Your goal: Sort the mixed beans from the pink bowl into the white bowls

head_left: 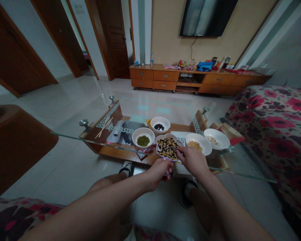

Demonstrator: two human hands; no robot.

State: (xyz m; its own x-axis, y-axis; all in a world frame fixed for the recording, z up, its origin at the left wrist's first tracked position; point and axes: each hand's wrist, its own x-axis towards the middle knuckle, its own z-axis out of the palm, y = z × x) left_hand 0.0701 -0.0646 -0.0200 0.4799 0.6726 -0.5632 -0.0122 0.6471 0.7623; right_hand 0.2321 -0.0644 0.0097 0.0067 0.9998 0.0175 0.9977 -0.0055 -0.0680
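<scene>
A bowl of mixed beans (166,148) is clasped at its rim by the left hand (158,173), and a dark stick (177,150) is pinched between the closed fingers of the right hand (193,161).

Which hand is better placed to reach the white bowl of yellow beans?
Probably the right hand: it sits just below the white bowl of yellow beans, pinching a thin dark utensil over the scalloped bowl of mixed beans. The left hand, farther off, holds that bowl's near edge.
</scene>
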